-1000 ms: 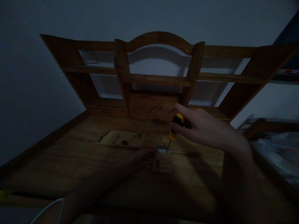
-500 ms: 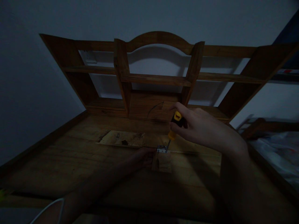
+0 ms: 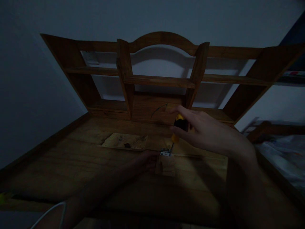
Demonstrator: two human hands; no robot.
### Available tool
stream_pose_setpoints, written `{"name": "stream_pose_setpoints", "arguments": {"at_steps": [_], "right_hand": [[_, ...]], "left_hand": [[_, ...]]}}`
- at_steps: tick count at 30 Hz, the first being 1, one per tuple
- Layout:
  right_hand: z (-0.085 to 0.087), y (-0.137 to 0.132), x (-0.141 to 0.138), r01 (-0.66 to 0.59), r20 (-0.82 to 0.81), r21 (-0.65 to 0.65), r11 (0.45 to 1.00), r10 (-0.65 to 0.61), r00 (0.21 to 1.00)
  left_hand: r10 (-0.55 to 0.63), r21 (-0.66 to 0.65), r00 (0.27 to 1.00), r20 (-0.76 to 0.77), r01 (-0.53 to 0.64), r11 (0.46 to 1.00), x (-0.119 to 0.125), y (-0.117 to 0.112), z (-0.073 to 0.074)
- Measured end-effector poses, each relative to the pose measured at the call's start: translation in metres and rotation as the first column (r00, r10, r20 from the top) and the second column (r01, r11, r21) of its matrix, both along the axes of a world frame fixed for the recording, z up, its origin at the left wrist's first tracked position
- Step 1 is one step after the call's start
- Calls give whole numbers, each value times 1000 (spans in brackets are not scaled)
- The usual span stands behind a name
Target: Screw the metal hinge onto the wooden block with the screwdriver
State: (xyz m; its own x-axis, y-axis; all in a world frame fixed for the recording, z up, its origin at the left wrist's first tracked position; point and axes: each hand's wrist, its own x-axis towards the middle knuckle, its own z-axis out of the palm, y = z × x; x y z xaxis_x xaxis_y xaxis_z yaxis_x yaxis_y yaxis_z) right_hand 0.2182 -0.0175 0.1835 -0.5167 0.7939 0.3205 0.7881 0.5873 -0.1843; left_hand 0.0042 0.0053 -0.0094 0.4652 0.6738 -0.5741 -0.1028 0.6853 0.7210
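Note:
My right hand (image 3: 207,132) is closed round the yellow and black handle of a screwdriver (image 3: 177,127), whose tip rests on a small metal hinge (image 3: 165,152). The hinge sits at the top edge of a small wooden block (image 3: 165,165) on a wooden desk top (image 3: 71,159). My left hand (image 3: 146,160) lies in shadow against the left side of the block, fingers pressed to it.
A wooden shelf unit with an arched middle (image 3: 162,79) stands at the back of the desk against a pale wall. A lighter patch of bare wood (image 3: 126,141) lies left of the hinge. A white cable (image 3: 47,213) shows at bottom left; bedding (image 3: 283,159) at right.
My right hand has turned slightly on the screwdriver handle, fingers shifting around it. The tip stays on the hinge and my left hand has not moved.

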Motion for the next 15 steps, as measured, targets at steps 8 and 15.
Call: {"name": "stream_pose_setpoints", "arguments": {"at_steps": [8, 15], "right_hand": [[0, 3, -1, -43, -6, 58, 997, 43, 999], [-4, 9, 1, 72, 101, 162, 984, -89, 991]], "left_hand": [[-1, -7, 997, 80, 2, 1000, -1, 2, -6], [36, -9, 999, 6, -35, 999, -1, 0, -3]]}}
